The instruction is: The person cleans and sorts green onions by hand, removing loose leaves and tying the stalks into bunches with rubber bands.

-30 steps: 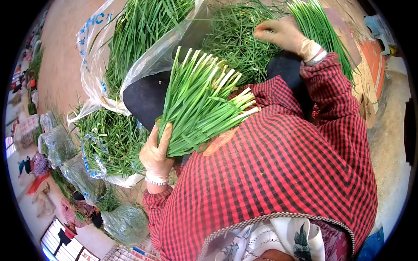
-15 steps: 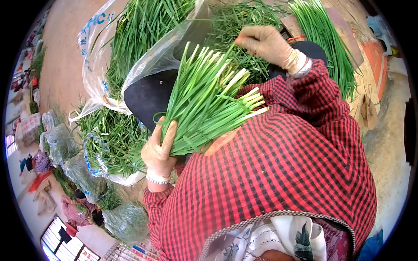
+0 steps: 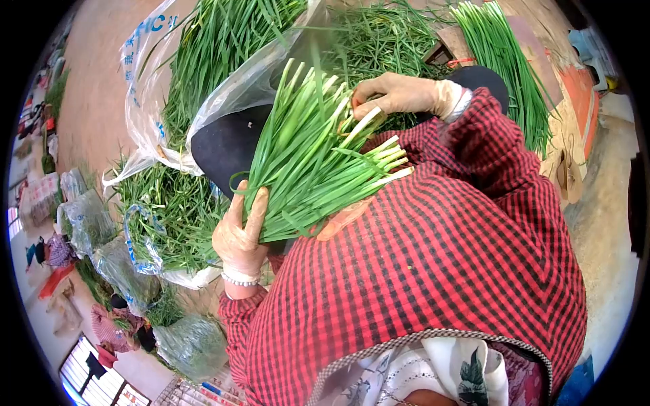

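Note:
A bunch of garlic chives lies slantwise across my lap, its pale stem ends pointing up and to the right. My left hand, in a thin glove, grips the leafy end, with thumb and fingers around the leaves. At the pale ends, my gloved right hand has its fingertips pinched together among the stems. Exactly which stalk they hold is partly hidden. A blurred green leaf shows just above the bunch.
An open plastic bag of long green leaves stands at upper left. Loose leaves pile below it, and more trimmings lie beyond my right hand. A neat chive bundle rests on a board at right. Filled bags line the lower left.
My right hand has come down and left from above the bunch to its pale stem ends. A stalk it pinched is no longer at its fingertips. My left hand keeps its grip, shifted slightly left.

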Demonstrator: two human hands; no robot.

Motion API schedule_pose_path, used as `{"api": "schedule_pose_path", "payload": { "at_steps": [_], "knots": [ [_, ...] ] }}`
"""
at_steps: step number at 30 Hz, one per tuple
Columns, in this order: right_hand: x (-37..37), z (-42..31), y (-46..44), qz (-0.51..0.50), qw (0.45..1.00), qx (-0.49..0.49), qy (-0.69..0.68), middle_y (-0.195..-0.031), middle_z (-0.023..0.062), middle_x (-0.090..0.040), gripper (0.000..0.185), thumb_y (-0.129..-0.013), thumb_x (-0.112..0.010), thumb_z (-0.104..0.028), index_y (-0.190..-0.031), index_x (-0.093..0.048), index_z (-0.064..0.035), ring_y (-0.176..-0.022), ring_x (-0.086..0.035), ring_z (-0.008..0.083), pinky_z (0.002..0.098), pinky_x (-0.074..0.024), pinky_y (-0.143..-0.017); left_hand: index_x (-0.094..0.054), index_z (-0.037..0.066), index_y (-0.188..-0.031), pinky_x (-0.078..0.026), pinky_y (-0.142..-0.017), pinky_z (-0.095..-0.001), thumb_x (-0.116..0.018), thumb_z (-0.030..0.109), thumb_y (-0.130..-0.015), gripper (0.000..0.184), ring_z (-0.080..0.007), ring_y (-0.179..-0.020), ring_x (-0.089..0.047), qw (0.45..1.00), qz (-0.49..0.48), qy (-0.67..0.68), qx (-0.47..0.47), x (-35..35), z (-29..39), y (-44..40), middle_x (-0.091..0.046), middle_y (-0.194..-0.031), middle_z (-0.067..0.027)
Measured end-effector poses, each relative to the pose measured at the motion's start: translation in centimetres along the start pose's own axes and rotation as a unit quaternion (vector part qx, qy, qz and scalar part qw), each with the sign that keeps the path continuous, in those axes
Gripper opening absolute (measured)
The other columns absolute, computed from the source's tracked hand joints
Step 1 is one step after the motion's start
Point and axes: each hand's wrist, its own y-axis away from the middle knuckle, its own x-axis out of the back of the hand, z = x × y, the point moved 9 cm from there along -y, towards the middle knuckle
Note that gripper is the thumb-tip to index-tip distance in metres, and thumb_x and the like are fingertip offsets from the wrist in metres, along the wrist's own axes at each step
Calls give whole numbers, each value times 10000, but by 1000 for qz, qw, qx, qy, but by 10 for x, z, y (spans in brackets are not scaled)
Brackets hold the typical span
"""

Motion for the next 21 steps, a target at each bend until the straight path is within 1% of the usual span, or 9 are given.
{"api": "schedule_pose_path", "payload": {
  "at_steps": [6, 8, 9, 12, 13, 14, 17, 20, 21],
  "knots": [
    [-31, 6, -13, 5, 992, -70, -108, -863, 54, -664, 543, -879, -642, -501, -1004, -691, 25, -812, -586, 125, 276, -483, -729, -601, 214, -1263, -529, -675, -339, -736, 111, -652, 634, -285, -925, -671, 1000, -19, -22, -6, 3, -1, 2, -608, -1260, -115],
    [-30, -3, -15, 9, 993, -74, -86, -874, 63, -670, 555, -875, -645, -504, -996, -694, 35, -818, -592, 127, 279, -485, -722, -601, 213, -1263, -529, -673, -338, -734, 106, -649, 638, -285, -922, -671, 999, -25, -20, -11, 1, -1, 1, -609, -1258, -115],
    [-24, -4, -11, 18, 993, -109, 35, -893, 81, -680, 538, -881, -642, -491, -979, -701, 34, -832, -602, 131, 287, -487, -723, -601, 212, -1263, -529, -676, -338, -735, 102, -639, 647, -285, -924, -670, 999, -28, -14, -14, 0, 0, 0, -608, -1259, -116],
    [-36, 4, -24, 94, 992, -11, -78, -869, 103, -679, 427, -870, -679, -368, -951, -697, 51, -783, -609, 159, 309, -490, -719, -600, 211, -1263, -529, -684, -337, -737, 92, -622, 666, -290, -936, -667, 1000, -29, -4, -12, -4, 1, -5, -606, -1259, -119],
    [-29, 0, -22, 136, 988, 14, -65, -849, 68, -678, 320, -861, -679, -262, -965, -692, 39, -745, -603, 130, 274, -485, -688, -599, 210, -1263, -530, -690, -335, -738, 87, -614, 675, -294, -945, -667, 1000, -29, -3, -4, -5, 0, -5, -606, -1258, -121],
    [-30, 1, -21, 134, 989, 14, -63, -849, 68, -678, 320, -861, -679, -262, -965, -692, 39, -745, -603, 130, 274, -485, -688, -599, 210, -1263, -530, -690, -335, -738, 87, -614, 675, -294, -945, -667, 1000, -28, -2, -1, -7, -1, -4, -606, -1258, -121],
    [-29, 10, -11, 171, 943, -40, -283, -816, 12, -658, 224, -831, -701, -229, -917, -714, -22, -759, -562, 95, 245, -448, -730, -590, 197, -1274, -536, -718, -334, -752, 102, -615, 685, -306, -998, -661, 999, 12, 37, 13, -8, -7, 1, -601, -1263, -127],
    [-4, 3, 5, 244, 951, -6, -191, -817, 35, -671, 162, -827, -634, -134, -918, -675, -6, -771, -608, 103, 233, -471, -722, -581, 188, -1284, -537, -728, -334, -762, 119, -628, 685, -304, -1014, -657, 997, 33, 65, 22, -15, -11, 6, -598, -1269, -125],
    [7, 6, 13, 264, 939, -12, -219, -822, 38, -669, 146, -801, -631, -109, -895, -674, -6, -830, -611, 116, 238, -463, -785, -581, 188, -1284, -537, -728, -334, -762, 119, -628, 685, -304, -1014, -657, 997, 34, 67, 23, -17, -10, 6, -598, -1269, -125]
  ]
}}
